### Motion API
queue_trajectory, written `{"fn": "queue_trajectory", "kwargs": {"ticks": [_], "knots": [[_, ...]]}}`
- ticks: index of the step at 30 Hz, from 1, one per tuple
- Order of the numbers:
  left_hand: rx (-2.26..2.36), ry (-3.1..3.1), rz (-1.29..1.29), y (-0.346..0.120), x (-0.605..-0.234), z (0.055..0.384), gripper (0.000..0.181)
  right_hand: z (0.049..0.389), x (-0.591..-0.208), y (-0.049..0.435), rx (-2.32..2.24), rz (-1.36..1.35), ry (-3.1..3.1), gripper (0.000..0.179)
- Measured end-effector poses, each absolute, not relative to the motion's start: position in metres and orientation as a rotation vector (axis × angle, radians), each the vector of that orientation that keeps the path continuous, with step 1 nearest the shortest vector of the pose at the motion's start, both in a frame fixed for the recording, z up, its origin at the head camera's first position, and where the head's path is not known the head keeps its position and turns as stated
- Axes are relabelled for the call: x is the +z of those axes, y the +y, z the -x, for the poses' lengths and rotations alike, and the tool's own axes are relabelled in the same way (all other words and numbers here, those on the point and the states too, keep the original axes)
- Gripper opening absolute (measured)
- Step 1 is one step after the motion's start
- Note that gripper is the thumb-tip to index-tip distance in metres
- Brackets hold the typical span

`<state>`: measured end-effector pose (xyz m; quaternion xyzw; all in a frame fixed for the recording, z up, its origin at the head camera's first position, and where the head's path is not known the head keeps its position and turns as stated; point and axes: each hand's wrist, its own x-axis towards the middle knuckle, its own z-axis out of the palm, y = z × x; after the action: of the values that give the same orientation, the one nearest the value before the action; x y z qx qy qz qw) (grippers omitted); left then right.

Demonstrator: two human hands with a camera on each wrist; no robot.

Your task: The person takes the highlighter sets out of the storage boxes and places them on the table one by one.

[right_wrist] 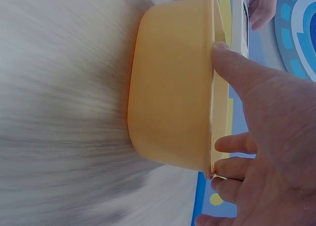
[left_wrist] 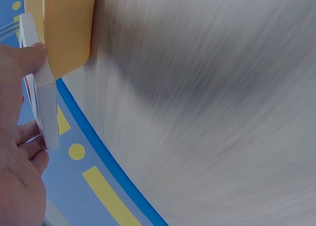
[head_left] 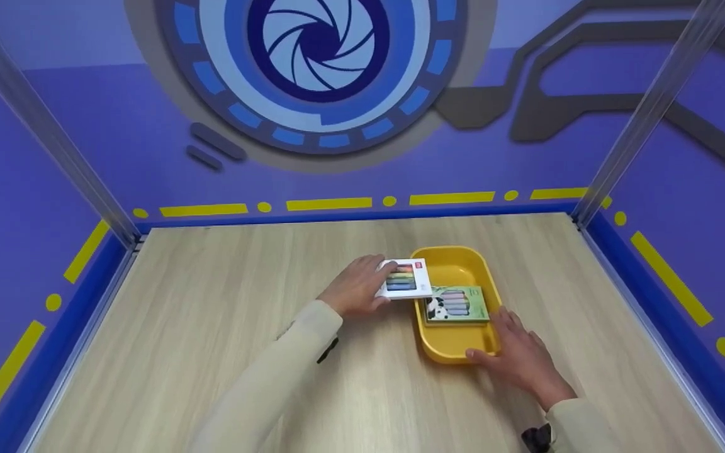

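Observation:
My left hand (head_left: 357, 284) holds a white box of crayons (head_left: 422, 280), thumb on one side and fingers on the other. Coloured sticks show through its window. The box is raised, its right edge overlapping the left rim of a yellow plastic bin (head_left: 457, 351) in the head view. Inside that bin lies a green crayon box (head_left: 472, 308) with a panda picture. My right hand (head_left: 522, 352) rests at the bin's near right corner, its thumb (right_wrist: 237, 63) on the rim and its fingers spread along the side.
The bin stands on a light wood-grain table (head_left: 211, 302), right of the middle. Purple-blue panels with yellow marks enclose the back (head_left: 104, 138) and both sides. Clear posts (head_left: 646, 107) rise at the rear corners.

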<state>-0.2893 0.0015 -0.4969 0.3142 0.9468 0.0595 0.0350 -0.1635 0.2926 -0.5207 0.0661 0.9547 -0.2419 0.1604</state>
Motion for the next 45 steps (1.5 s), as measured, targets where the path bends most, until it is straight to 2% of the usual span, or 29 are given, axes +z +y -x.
{"fn": "queue_trajectory", "kwargs": {"ticks": [8, 13, 22, 30, 38, 45], "knots": [[0.186, 2.911, -1.013, -0.005, -0.5, 0.293, 0.07, 0.162, -0.522, 0.294, -0.694, -0.196, 2.72, 0.119], [0.21, 2.909, -0.985, -0.009, -0.502, 0.294, 0.069, 0.162, -0.523, 0.294, -0.691, -0.192, 2.723, 0.121], [0.28, 2.882, -0.907, -0.016, -0.503, 0.296, 0.068, 0.162, -0.523, 0.293, -0.661, -0.2, 2.725, 0.113], [0.305, 2.879, -0.879, -0.021, -0.503, 0.296, 0.068, 0.161, -0.521, 0.293, -0.662, -0.201, 2.729, 0.113], [0.336, 2.876, -0.819, -0.024, -0.505, 0.298, 0.067, 0.161, -0.52, 0.292, -0.656, -0.211, 2.725, 0.121], [0.329, 2.88, -0.796, -0.026, -0.507, 0.3, 0.068, 0.162, -0.521, 0.292, -0.664, -0.216, 2.726, 0.115]]}}
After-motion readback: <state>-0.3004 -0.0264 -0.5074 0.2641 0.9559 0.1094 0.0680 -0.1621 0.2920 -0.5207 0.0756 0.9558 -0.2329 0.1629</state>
